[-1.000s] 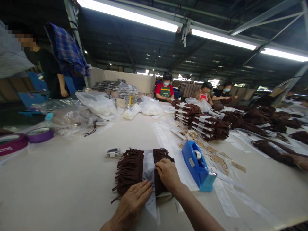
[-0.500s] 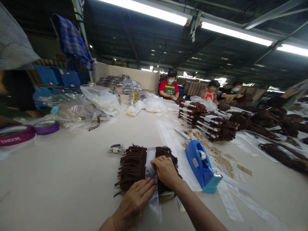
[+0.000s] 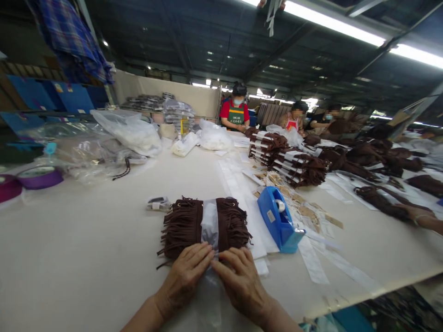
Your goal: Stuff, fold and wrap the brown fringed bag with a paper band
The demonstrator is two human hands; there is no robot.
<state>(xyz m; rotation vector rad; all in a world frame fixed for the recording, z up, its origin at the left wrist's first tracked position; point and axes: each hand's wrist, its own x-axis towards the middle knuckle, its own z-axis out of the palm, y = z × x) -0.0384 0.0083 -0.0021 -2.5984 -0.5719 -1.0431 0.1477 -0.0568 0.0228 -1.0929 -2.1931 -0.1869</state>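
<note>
Working hands: your left hand point(image 3: 188, 272) lies with fingers straight, your right hand point(image 3: 242, 281) with fingers bent, over the near edge of the bundle point(image 3: 183, 226); whether they pinch is unclear.
Right hand: has moved down beside the left, so the work now seems centred at that edge.
Bundle: brown, fringed both sides, flat on the table point(image 3: 104, 258).
Strip point(image 3: 209, 221): milky, across its middle.

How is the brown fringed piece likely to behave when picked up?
The brown fringed piece will probably flop at its sides, where thin strands splay out. The pale strip across its middle may help hold it together. Lying broad and flat on the table, it seems unlikely to roll.
</note>
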